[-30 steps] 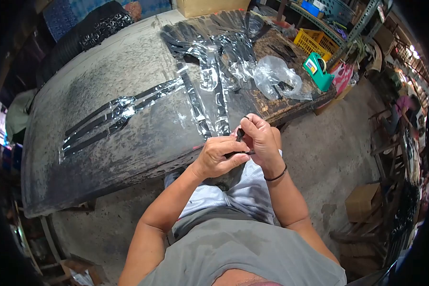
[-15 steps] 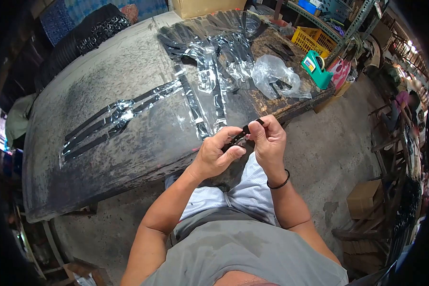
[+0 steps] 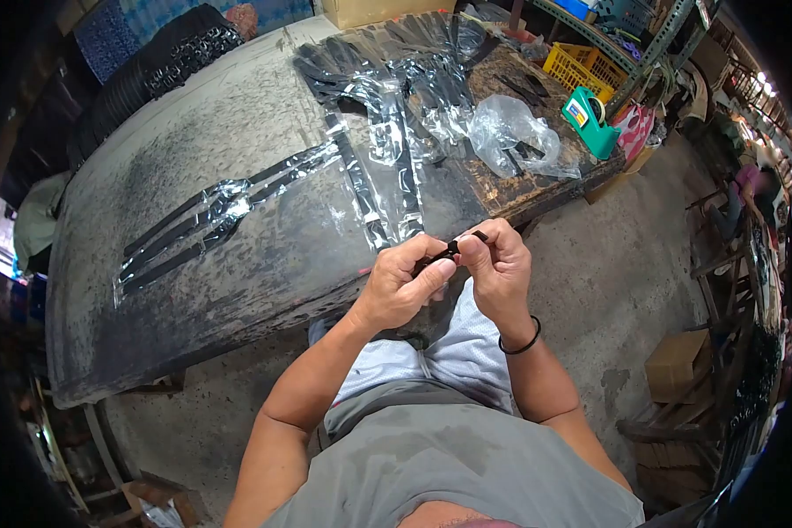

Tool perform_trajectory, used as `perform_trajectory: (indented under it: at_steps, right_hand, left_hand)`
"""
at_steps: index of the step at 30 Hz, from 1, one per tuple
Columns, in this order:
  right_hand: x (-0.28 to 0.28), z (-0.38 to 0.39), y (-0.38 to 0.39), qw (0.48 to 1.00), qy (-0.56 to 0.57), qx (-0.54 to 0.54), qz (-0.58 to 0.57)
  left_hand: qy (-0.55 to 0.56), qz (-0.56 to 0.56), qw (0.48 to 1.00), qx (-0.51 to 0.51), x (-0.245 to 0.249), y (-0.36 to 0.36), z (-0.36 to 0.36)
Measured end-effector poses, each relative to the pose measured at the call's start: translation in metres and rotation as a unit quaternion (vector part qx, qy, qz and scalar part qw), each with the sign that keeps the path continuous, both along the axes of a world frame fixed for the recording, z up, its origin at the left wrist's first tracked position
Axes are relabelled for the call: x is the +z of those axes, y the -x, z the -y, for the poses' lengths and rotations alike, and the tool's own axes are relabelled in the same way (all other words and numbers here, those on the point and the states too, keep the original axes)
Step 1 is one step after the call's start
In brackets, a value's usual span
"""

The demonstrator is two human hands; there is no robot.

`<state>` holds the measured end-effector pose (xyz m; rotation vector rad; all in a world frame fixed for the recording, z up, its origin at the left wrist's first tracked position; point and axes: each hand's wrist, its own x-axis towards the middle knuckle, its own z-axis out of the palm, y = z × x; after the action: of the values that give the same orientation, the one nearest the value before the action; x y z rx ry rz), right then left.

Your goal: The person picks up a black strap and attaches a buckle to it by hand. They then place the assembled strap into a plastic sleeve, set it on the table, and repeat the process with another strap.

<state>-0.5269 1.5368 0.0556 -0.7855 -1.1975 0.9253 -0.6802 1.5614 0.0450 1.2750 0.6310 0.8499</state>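
Observation:
Near the table's front edge, above my lap, both hands are pinched on a short black strap (image 3: 450,253). My left hand (image 3: 402,283) grips its left end between thumb and fingers. My right hand (image 3: 499,271), with a dark band on the wrist, pinches the right end, and a small tip pokes out above the thumb. Fingers cover much of the strap, so its fastening parts cannot be made out. Just beyond my hands lie black straps in clear plastic sleeves (image 3: 361,189). More sleeved straps (image 3: 185,231) lie to the left on the table.
The worn table (image 3: 264,264) bears a heap of packed black straps (image 3: 387,66), a crumpled clear plastic bag (image 3: 512,132) and a green tape dispenser (image 3: 592,128). A yellow crate (image 3: 581,70) stands behind. At far right sits a person (image 3: 748,189) near a cardboard box (image 3: 678,363).
Both hands stay together on the strap. The strap's right part has turned between the fingers, and less of it shows above my right thumb. The view has shifted slightly.

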Motion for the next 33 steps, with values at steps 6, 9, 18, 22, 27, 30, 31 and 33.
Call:
perform_trajectory:
  at_steps: [6, 9, 18, 22, 27, 30, 31, 33]
  right_hand:
    - [0.001, -0.003, -0.002, 0.995, -0.016, -0.048, 0.080]
    - [0.005, -0.001, -0.004, 0.996, 0.022, -0.021, 0.079]
    - [-0.014, -0.010, 0.003, 0.958, -0.072, -0.131, 0.244]
    - [-0.007, -0.016, 0.000, 0.979, 0.008, -0.124, 0.163]
    - [-0.006, -0.020, 0.000, 0.993, 0.057, -0.097, 0.026]
    - [-0.004, -0.020, -0.004, 0.996, 0.036, -0.084, 0.014]
    - [0.003, -0.017, -0.009, 0.992, 0.070, -0.060, 0.087]
    - [0.009, -0.015, -0.013, 0.981, 0.102, -0.036, 0.159]
  left_hand:
    - [-0.202, 0.011, 0.974, 0.099, -0.017, -0.006, -0.002]
    - [-0.231, 0.007, 0.967, 0.106, -0.018, -0.006, -0.003]
    - [-0.204, -0.020, 0.972, 0.117, -0.034, -0.002, -0.018]
    - [-0.156, -0.075, 0.975, 0.139, -0.024, -0.008, -0.016]
    - [-0.424, -0.124, 0.859, 0.257, -0.011, -0.017, -0.012]
    - [-0.474, -0.161, 0.829, 0.250, -0.011, -0.012, -0.015]
    - [-0.475, -0.159, 0.830, 0.246, -0.011, -0.010, -0.017]
    - [-0.476, -0.159, 0.831, 0.240, -0.012, -0.008, -0.020]
